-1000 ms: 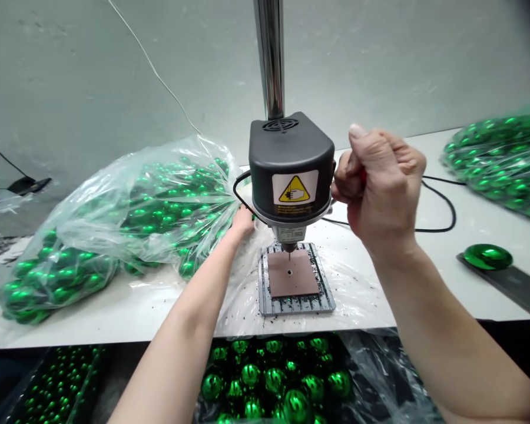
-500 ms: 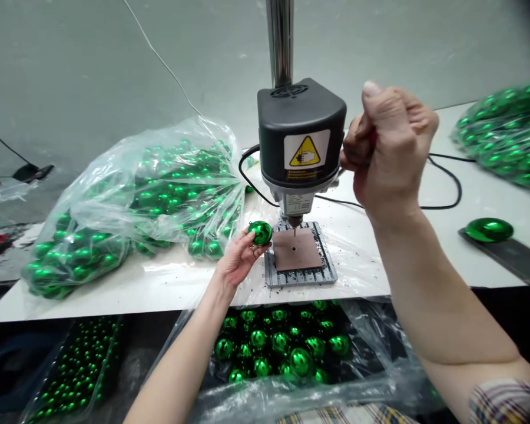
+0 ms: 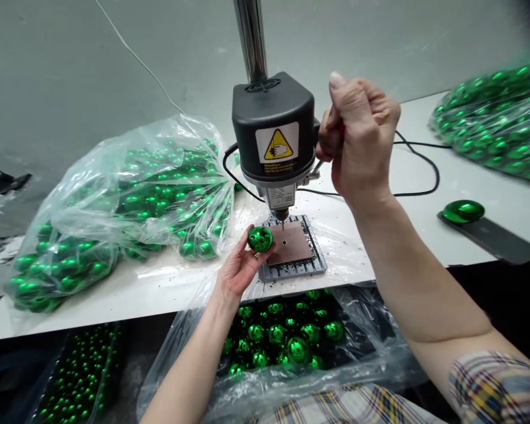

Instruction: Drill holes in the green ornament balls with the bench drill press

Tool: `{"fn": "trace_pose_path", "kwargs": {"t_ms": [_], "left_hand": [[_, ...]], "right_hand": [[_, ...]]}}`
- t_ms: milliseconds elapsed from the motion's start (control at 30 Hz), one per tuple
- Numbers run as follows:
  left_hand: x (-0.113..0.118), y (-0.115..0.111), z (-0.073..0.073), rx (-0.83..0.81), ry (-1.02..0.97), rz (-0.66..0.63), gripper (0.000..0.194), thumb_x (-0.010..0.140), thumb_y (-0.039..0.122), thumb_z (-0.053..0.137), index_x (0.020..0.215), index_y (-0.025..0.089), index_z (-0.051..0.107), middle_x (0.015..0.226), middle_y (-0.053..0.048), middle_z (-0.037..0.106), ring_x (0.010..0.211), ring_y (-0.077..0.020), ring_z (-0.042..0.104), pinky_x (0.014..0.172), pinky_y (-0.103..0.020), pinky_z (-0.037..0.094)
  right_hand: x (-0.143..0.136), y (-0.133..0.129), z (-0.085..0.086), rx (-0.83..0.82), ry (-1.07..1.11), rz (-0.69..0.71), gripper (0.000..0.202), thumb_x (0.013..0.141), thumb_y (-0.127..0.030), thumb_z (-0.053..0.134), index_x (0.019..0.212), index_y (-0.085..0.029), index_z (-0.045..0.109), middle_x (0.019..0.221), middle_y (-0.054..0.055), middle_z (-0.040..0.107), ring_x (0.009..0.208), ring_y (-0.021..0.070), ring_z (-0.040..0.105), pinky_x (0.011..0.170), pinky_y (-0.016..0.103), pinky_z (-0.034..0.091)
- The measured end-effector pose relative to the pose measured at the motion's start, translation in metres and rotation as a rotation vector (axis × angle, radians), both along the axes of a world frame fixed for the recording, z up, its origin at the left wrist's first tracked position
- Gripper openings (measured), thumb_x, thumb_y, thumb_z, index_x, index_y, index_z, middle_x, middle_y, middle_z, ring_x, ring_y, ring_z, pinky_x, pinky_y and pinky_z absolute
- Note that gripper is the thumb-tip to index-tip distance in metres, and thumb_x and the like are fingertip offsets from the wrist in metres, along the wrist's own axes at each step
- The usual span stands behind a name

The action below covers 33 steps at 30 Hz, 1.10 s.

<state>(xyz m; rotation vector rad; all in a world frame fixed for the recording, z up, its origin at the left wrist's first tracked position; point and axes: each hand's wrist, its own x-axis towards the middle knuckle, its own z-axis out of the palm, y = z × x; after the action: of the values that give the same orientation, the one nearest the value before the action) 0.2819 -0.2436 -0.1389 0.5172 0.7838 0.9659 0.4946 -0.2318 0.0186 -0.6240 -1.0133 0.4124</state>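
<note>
Between the fingers of my left hand [image 3: 242, 265] is a shiny green Christmas ball [image 3: 260, 239], with a small dark hole on its upper left. It is held just left of the drill press bit [image 3: 283, 225]. My right hand [image 3: 364, 132] is closed in a fist at the side of the drill press [image 3: 271, 126], around a lever; a bit of red shows between the fingers. Under the bit lies a brownish square pad [image 3: 297, 250] with a hole, on the grey slotted base [image 3: 315, 268], which is scattered with dark shavings.
A clear bag of green balls [image 3: 159, 176] lies at left, another bag [image 3: 499, 123] at far right. Below the table edge hangs an open bag of balls [image 3: 298, 350]; a further container [image 3: 77, 371] is lower left. One ball [image 3: 463, 211] sits on a phone [image 3: 507, 240]. A black cable [image 3: 437, 182] crosses behind.
The view has shifted, so the drill press appears further left. My left hand has turned the ball, now showing its hole. My right hand keeps its grip beside the drill press.
</note>
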Motion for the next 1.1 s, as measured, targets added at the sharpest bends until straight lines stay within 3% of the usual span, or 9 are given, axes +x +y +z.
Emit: {"fn": "trace_pose_path", "kwargs": {"t_ms": [233, 400, 600, 733, 800, 867, 967, 1000, 1100], "left_hand": [[0.006, -0.005, -0.009, 0.084, 0.095, -0.078, 0.043, 0.079, 0.042, 0.08, 0.111, 0.017, 0.064, 0.118, -0.013, 0.072, 0.115, -0.0306, 0.07, 0.101, -0.048, 0.059], [0.016, 0.0, -0.024, 0.291, 0.263, 0.109, 0.056, 0.071, 0.037, 0.088, 0.118, 0.022, 0.062, 0.108, -0.006, 0.073, 0.09, -0.0167, 0.072, 0.078, -0.029, 0.056], [0.029, 0.012, -0.026, 0.365, 0.501, 0.186, 0.047, 0.072, 0.031, 0.081, 0.112, 0.018, 0.06, 0.087, -0.003, 0.068, 0.072, -0.0131, 0.064, 0.067, -0.026, 0.049], [0.028, 0.003, -0.033, 0.962, 1.017, 0.664, 0.01, 0.086, 0.016, 0.06, 0.095, 0.02, 0.057, 0.08, 0.0, 0.057, 0.068, -0.0135, 0.053, 0.065, -0.029, 0.045], [0.032, -0.016, -0.036, 1.342, 1.056, 0.739, 0.011, 0.089, 0.012, 0.055, 0.09, 0.023, 0.056, 0.081, 0.0, 0.058, 0.073, -0.0157, 0.054, 0.072, -0.033, 0.048], [0.045, -0.039, -0.037, 1.671, 0.967, 0.538, 0.011, 0.089, 0.015, 0.059, 0.087, 0.026, 0.057, 0.083, 0.001, 0.063, 0.078, -0.016, 0.059, 0.077, -0.033, 0.052], [0.085, -0.056, -0.032, 2.074, 0.988, -0.023, 0.017, 0.088, 0.019, 0.063, 0.103, 0.027, 0.062, 0.112, -0.004, 0.071, 0.108, -0.0213, 0.067, 0.095, -0.038, 0.055], [0.102, -0.054, -0.03, 2.038, 1.151, -0.094, 0.028, 0.087, 0.016, 0.062, 0.114, 0.025, 0.061, 0.128, -0.01, 0.067, 0.125, -0.0284, 0.061, 0.105, -0.047, 0.051], [0.145, -0.032, -0.024, 1.558, 1.647, -0.009, 0.051, 0.084, 0.007, 0.059, 0.134, 0.015, 0.054, 0.149, -0.026, 0.051, 0.145, -0.047, 0.041, 0.113, -0.072, 0.033]], "right_hand": [[0.001, -0.003, 0.0, 0.011, 0.034, 0.057, 0.057, 0.078, -0.069, 0.074, 0.054, -0.026, 0.046, 0.047, -0.006, 0.039, 0.036, 0.0088, 0.028, 0.035, 0.033, 0.02], [0.001, -0.004, 0.001, -0.016, 0.009, 0.06, 0.057, 0.079, -0.07, 0.072, 0.057, -0.026, 0.043, 0.051, -0.006, 0.041, 0.037, 0.0077, 0.028, 0.036, 0.032, 0.021], [0.001, -0.005, 0.001, -0.016, 0.01, 0.072, 0.055, 0.082, -0.065, 0.072, 0.058, -0.026, 0.042, 0.054, -0.007, 0.042, 0.038, 0.0072, 0.028, 0.037, 0.031, 0.022], [0.002, -0.002, -0.001, -0.01, -0.019, 0.07, 0.056, 0.084, -0.067, 0.069, 0.059, -0.026, 0.04, 0.053, -0.007, 0.042, 0.039, 0.0077, 0.029, 0.036, 0.03, 0.024], [0.003, -0.001, -0.001, 0.008, -0.006, 0.084, 0.056, 0.083, -0.067, 0.07, 0.059, -0.026, 0.04, 0.052, -0.007, 0.041, 0.038, 0.0079, 0.029, 0.035, 0.03, 0.023], [0.003, 0.0, 0.0, 0.021, 0.006, 0.107, 0.057, 0.082, -0.067, 0.071, 0.057, -0.025, 0.041, 0.05, -0.007, 0.038, 0.038, 0.0079, 0.028, 0.035, 0.03, 0.022], [0.002, -0.001, 0.001, 0.028, -0.005, 0.102, 0.06, 0.082, -0.072, 0.067, 0.057, -0.026, 0.039, 0.049, -0.007, 0.035, 0.038, 0.0083, 0.027, 0.035, 0.031, 0.023], [0.002, -0.001, 0.001, 0.02, -0.018, 0.092, 0.061, 0.082, -0.074, 0.065, 0.057, -0.026, 0.037, 0.05, -0.007, 0.034, 0.039, 0.0084, 0.027, 0.035, 0.031, 0.024], [0.003, -0.001, 0.001, 0.003, -0.041, 0.084, 0.061, 0.084, -0.075, 0.061, 0.059, -0.026, 0.036, 0.051, -0.007, 0.035, 0.04, 0.0083, 0.027, 0.036, 0.03, 0.025]]}}
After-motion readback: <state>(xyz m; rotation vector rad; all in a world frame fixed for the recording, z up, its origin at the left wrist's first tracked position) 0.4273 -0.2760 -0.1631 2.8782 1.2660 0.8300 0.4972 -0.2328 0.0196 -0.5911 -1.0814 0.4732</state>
